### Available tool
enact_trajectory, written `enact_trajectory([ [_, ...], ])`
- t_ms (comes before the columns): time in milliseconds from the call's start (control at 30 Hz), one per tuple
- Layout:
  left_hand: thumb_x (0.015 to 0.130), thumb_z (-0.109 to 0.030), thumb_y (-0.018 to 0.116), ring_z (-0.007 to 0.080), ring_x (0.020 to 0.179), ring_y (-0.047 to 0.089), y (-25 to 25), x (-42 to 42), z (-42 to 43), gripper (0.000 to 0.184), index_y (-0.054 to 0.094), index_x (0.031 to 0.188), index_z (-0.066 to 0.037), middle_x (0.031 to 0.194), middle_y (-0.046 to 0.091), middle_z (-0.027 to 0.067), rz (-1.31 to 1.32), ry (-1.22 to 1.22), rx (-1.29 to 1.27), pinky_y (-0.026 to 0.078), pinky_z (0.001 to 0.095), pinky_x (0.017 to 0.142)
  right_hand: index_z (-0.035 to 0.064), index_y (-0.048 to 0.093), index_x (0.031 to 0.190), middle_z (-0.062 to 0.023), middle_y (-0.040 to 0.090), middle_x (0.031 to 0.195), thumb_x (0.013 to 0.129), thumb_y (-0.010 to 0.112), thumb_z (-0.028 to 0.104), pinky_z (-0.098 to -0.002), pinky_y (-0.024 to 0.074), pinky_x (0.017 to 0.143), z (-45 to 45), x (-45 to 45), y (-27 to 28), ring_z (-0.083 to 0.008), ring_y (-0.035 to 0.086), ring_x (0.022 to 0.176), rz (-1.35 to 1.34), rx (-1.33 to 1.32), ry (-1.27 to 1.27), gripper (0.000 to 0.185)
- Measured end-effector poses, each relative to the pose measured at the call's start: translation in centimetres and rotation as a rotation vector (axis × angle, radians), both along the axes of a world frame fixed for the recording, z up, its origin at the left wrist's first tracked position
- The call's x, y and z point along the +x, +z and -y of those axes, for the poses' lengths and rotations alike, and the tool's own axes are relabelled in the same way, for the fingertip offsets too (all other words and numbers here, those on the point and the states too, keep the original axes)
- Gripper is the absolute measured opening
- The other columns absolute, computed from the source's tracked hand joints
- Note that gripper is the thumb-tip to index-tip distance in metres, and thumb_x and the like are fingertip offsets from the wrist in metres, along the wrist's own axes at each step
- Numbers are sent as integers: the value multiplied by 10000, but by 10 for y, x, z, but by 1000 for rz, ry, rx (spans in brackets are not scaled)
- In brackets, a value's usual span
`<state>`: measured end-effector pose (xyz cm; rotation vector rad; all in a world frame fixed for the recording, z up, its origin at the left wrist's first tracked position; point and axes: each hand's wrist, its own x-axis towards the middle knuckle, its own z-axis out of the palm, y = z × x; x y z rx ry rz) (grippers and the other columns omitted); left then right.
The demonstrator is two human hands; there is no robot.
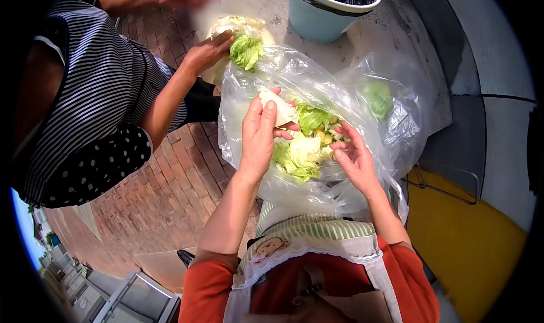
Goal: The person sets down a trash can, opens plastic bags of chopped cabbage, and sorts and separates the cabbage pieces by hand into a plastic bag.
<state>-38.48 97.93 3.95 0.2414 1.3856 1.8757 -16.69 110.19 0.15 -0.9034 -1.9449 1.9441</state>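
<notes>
Inside the plastic bag [345, 192], leafy vegetables [305, 153].

- Red-orange top [198, 294], sleeves [405, 277] ending near the elbows
- Apron [340, 228], pale, green-and-white striped at the front
- White straps [388, 283]
- Lacy white trim [317, 252]
- Round, brown-outlined cartoon print [271, 246]

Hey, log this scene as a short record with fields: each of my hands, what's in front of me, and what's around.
left hand: holding pale leaf piece
right hand: open, beside the greens
front: clear plastic bag with the greens inside
right side: second plastic bag
beyond: light-blue bucket, dark liner
nearby: co-worker's hand at more leaves
</notes>
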Motion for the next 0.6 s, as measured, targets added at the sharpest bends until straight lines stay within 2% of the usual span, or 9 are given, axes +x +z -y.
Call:
enact_trajectory([
  [100, 1016, -287, 417, 255, 829, 680, 1, -50, -18, 432, 378, 1322, 15, 1097, 603, 178, 83, 92, 39, 559, 277, 658, 25, 305, 1450, -143, 458, 1364, 918, 627, 125, -284, 466, 907, -12, -7, -3, -137, 585, 1005, -52, -85, -125, 629],
  [233, 1017, -231, 374, 367, 1029, 626, -39, -139, -59, 428, 327, 1287, 97, 1205, 510, 289, 448, 113, 93, 582, 382, 763, 17, 293, 1454, -162, 470, 1346, 926, 617, 126, -293, 467, 922, -9, -8, -4, -149, 591, 1027, -11, -157, -110, 629],
  [267, 1015, -215, 355, 435, 1137, 551, -47, -152, -69, 491, 218, 1329, 137, 1284, 404, 356, 591, 184, 210, 570, 446, 833, 20, 299, 1452, -162, 475, 1340, 928, 614, 122, -293, 469, 918, -8, -7, -6, -149, 589, 1029, 1, -153, -110, 620],
  [300, 1015, -215, 355, 435, 1137, 551, -44, -162, -78, 491, 218, 1329, 137, 1284, 404, 356, 597, 182, 211, 570, 446, 833, 22, 304, 1450, -162, 481, 1335, 929, 610, 119, -293, 472, 915, -7, -5, -9, -148, 588, 1031, 17, -150, -112, 612],
  [367, 1019, -192, 340, 487, 1159, 518, -33, -164, -87, 538, 103, 1410, 90, 1363, 309, 369, 604, 260, 294, 529, 527, 928, 14, 339, 1432, -160, 493, 1324, 924, 621, 121, -289, 475, 911, -6, 2, -16, -154, 590, 1028, 37, -138, -148, 591],
  [433, 1008, -173, 368, 525, 1187, 477, -21, -152, -90, 606, 26, 1437, 84, 1379, 259, 382, 539, 336, 268, 485, 555, 980, -1, 375, 1408, -154, 501, 1319, 925, 628, 137, -287, 479, 904, -14, 15, -24, -170, 595, 1026, 174, -108, -40, 563],
  [467, 999, -165, 389, 503, 1208, 471, -25, -143, -88, 659, -32, 1455, 57, 1380, 248, 392, 408, 329, 216, 479, 537, 1000, -9, 386, 1402, -155, 507, 1316, 920, 641, 192, -288, 484, 892, -19, 22, -32, -181, 590, 1028, 216, -92, -20, 581],
  [567, 984, -186, 467, 322, 1085, 610, -10, -66, -66, 523, 270, 1402, 59, 1317, 457, 260, -87, 218, 55, 541, 369, 894, -6, 349, 1426, -161, 506, 1316, 914, 644, 232, -300, 490, 882, -39, 32, -44, -183, 578, 1042, 325, -16, -19, 637],
  [600, 979, -189, 486, 275, 1033, 626, -11, -37, -56, 453, 364, 1342, 53, 1240, 529, 214, -56, 77, 27, 536, 332, 853, 38, 296, 1465, -161, 479, 1365, 928, 629, 312, -295, 467, 896, -45, 28, -39, -209, 550, 1157, 371, -59, -24, 689],
])
